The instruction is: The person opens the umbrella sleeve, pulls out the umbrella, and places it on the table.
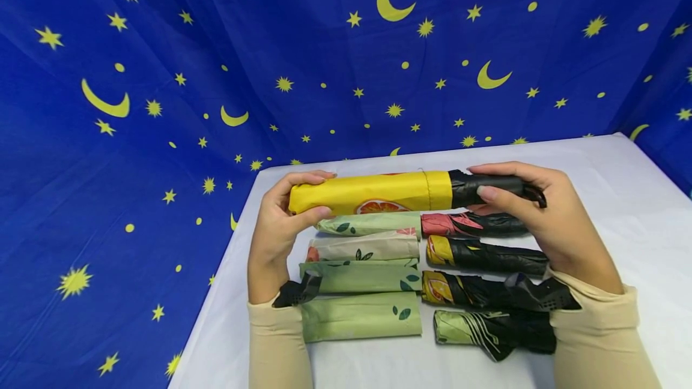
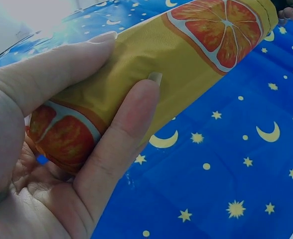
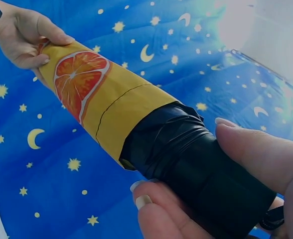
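Both hands hold up a folded black umbrella [image 1: 462, 188] whose far part is inside a yellow sleeve [image 1: 340, 194] with orange-slice prints. My left hand [image 1: 274, 221] grips the sleeve's left end between thumb and fingers. At the other end, my right hand [image 1: 551, 209] pinches the bare black part of the umbrella, beside its wrist loop [image 1: 535, 196]. In the right wrist view, the sleeve's stitched edge [image 3: 119, 99] sits around the umbrella, with black fabric bunched at the opening.
Below on the white table [image 1: 367, 368], several flat sleeves lie in a left column, including a light green one [image 1: 362, 317] and a beige one [image 1: 373, 249]. Several folded umbrellas, such as a green-and-black one [image 1: 492, 332], lie in a right column. A blue star-patterned cloth [image 1: 346, 47] hangs behind.
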Demonstrator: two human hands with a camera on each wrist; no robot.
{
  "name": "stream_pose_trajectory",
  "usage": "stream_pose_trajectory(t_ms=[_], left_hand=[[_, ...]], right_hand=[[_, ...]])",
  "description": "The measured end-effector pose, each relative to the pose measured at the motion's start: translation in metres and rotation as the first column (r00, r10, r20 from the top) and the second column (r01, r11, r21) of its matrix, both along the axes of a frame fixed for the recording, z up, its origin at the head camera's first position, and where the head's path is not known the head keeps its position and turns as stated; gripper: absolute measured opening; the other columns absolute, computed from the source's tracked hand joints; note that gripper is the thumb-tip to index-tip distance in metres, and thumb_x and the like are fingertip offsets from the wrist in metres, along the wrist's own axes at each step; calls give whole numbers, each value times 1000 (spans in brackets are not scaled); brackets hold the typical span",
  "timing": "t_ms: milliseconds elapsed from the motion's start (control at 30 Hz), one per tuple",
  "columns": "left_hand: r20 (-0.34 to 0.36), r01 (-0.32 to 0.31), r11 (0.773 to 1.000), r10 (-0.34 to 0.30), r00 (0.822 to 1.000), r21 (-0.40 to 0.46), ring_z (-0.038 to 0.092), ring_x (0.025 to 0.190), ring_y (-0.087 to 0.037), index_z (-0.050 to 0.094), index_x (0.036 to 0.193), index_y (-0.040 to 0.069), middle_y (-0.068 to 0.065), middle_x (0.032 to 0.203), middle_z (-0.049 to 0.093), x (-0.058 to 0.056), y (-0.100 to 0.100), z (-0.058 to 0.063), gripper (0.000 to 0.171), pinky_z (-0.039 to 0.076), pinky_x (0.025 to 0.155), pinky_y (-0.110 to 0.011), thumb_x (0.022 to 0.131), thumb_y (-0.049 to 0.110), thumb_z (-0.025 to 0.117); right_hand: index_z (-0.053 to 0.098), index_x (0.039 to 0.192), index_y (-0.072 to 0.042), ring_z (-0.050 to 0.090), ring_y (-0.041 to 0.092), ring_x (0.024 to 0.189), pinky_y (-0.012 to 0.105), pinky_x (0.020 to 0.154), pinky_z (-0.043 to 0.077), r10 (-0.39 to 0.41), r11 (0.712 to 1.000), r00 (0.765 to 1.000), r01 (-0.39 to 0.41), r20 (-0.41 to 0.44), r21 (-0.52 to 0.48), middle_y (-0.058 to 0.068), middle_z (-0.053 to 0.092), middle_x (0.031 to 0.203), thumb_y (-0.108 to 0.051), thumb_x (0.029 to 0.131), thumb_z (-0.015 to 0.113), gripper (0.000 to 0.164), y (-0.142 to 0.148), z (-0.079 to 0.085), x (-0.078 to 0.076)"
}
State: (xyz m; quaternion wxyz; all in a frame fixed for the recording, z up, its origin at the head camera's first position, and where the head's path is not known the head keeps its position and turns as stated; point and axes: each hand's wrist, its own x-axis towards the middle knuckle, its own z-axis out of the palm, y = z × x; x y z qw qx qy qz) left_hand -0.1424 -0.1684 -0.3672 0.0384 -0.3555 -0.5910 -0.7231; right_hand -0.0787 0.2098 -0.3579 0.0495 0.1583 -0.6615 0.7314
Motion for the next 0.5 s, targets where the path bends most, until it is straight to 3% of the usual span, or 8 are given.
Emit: stream_pose_trajectory(t_ms=[500], left_hand=[[21,12,1000,-12,1000,14,58,114,-37,68,120,6,-23,132,60,0,-2,0,38,63,77,-40,86,11,84]], right_hand=[[62,131,11,74,36,88,41,81,61,-26,1000,1000,26,-7,-16,25,64,127,8,96,65,35,6,0,0]])
